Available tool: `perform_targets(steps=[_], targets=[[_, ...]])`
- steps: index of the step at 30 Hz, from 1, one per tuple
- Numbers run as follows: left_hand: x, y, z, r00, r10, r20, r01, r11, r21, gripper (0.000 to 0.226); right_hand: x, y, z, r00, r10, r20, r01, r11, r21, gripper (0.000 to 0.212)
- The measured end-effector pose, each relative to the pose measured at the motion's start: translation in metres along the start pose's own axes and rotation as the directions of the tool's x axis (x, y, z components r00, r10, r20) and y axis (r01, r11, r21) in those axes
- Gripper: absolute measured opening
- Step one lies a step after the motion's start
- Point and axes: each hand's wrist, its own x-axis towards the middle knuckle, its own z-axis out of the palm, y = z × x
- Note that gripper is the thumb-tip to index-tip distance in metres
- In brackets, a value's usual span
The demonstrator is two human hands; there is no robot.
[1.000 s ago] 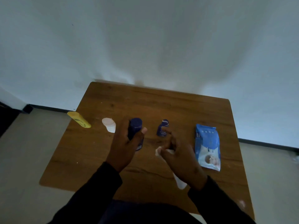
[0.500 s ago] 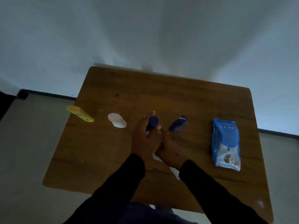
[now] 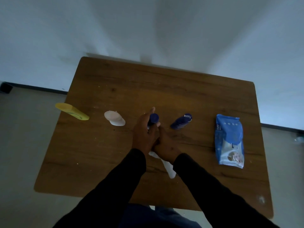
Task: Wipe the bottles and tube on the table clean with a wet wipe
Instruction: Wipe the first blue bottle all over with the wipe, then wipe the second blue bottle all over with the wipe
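- At the far left edge of the desk stands a yellow tube, apart from everything else; whether it has been wiped cannot be told.
- Next along is a white bottle, well clear of the hands and not touched by either.
- Near the middle, the left hand curls its fingers and thumb round a dark blue bottle, gripping the body low so that only the cap pokes out above; held this way the bottle is probably steadied for rubbing.
- Pressed against it from the right, the right hand is closed on a wet wipe, whose loose white tail trails down toward the near edge of the desk; the bunched end is hidden between the two hands, so whether it touches the bottle cannot be seen, though it seems this bottle is the one being cleaned.
- Just right of the hands stands a second dark blue bottle, close by and likely next in line.
- Farthest right lies the blue wipes pack, flat and within easy reach should a fresh wipe be needed.
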Motion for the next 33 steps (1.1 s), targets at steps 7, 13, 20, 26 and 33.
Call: perform_targets(steps=[7,13,20,26,33], targets=[[0.006,0.000,-0.005,1.000,0.010,0.019,-0.011,0.999,0.048,0.059,0.005,0.005,0.005,0.996,0.093,0.005,-0.093,0.996,0.014,0.067],[0.002,-0.003,-0.012,1.000,0.004,0.030,-0.006,0.997,0.073,0.064,0.003,0.003,0.006,0.986,0.163,-0.026,-0.163,0.986,0.026,0.075],[-0.009,0.017,-0.017,0.999,0.017,-0.028,-0.015,0.997,0.069,0.074,-0.012,-0.012,0.000,0.988,0.106,-0.111,-0.124,0.979,-0.161,0.070],[-0.054,0.072,-0.007,0.881,0.391,-0.269,-0.340,0.915,0.217,0.041,-0.070,-0.041,-0.030,0.994,-0.015,-0.107,0.005,0.995,-0.102,0.044],[-0.074,0.066,0.040,0.997,0.072,-0.032,-0.072,0.997,-0.001,0.027,-0.103,-0.001,-0.057,0.971,0.229,-0.068,-0.238,0.953,-0.186,0.037]])
